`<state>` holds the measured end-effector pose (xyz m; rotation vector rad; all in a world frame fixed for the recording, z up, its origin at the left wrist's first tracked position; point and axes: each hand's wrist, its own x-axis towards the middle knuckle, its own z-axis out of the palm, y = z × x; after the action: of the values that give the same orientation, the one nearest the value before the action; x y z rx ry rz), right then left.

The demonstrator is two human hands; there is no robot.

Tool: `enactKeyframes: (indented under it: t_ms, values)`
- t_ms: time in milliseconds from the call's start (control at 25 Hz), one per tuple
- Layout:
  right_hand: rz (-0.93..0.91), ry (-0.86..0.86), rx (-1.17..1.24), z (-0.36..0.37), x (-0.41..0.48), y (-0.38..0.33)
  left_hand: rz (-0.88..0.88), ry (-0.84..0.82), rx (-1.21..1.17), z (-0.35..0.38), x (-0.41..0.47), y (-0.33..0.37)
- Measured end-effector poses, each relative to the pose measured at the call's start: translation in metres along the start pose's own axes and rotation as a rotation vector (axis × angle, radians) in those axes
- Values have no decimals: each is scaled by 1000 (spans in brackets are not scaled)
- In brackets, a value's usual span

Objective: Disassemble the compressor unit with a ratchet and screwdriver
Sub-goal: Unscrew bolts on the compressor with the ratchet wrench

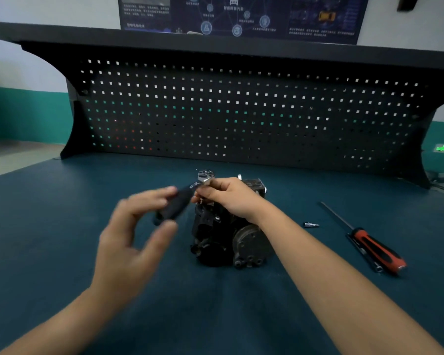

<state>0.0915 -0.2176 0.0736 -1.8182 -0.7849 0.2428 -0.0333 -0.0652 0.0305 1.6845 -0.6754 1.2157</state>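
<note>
Bench [62,226], blue-green mat, under everything; pegboard [241,111] well beyond both sets of fingers.

Compressor unit [223,239] sits on the mat directly below R hand's fingers, pulley face toward the camera, part hidden by the R wrist.

Screwdriver [369,244], red/black handle, lies well off to the outer side of the R hand, untouched.

Ratchet [180,201] is up in the air btw the hands. R hand [231,198]: fingers curled, pinching the neck just under the head, right above the unit's top. L hand [128,242]: fingers apart, loosely curved round the black handle, thumb under its end. Blur hides whether they actually grip it, can't tell.

Small bit [310,224] lies on the mat btw R forearm and screwdriver.

Step, prob.: setting up the ratchet, or seating it on a top bolt. No fastener visibly out, so looks early. Next needs L fingers to close firmly on the handle, R fingers to keep the head square on the bolt, then swing. The unit isn't clamped, so it may shift under torque.
</note>
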Motion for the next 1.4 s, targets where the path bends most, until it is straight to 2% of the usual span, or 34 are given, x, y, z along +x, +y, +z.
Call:
enactKeyframes:
  t_ms: [80, 160, 240, 360, 440, 480, 560, 720, 800, 1000, 1120, 1160, 1200, 1240, 1320, 1400]
  values:
    - [0, 11, -11, 0, 1, 3, 238, -184, 169, 8, -4, 3]
    - [-2, 25, -4, -1, 0, 3, 308, -188, 186, 6, 7, -5]
    - [7, 21, 26, 0, 0, 2, 153, -61, 90, -8, 26, -17]
    - [35, 34, 16, 2, 3, 2, -247, 180, 20, -31, 49, -48]
    - [49, 39, -11, 3, 5, 2, -503, 244, -157, -35, 50, -61]
    - [50, 41, -16, 3, 4, 1, -531, 262, -228, -34, 46, -60]
    - [38, 41, -14, 2, 4, 1, -388, 240, -231, -29, 37, -43]
    - [2, 31, -13, 2, 3, 3, 183, -122, 40, -7, 14, -7]
    - [-3, 35, -3, 2, 3, 4, 294, -207, 144, 4, 8, 0]
    - [-39, 52, -37, 1, 3, 3, -3, -88, -69, -10, 20, -3]
    - [-30, 64, 3, 2, 4, 4, -37, -18, -91, -21, 26, -10]
    - [-24, 70, 9, 1, 4, 4, -109, 36, -95, -24, 29, -16]
    - [-23, 69, 15, 1, 4, 4, -269, 114, -164, -27, 35, -25]
    - [-27, 62, 19, 1, 4, 3, -489, 188, -328, -29, 44, -32]
    - [-29, 51, 13, 2, 3, 1, -892, 228, -624, -31, 62, -46]
    - [-26, 58, -4, 2, 3, 1, -1009, 214, -695, -33, 69, -50]
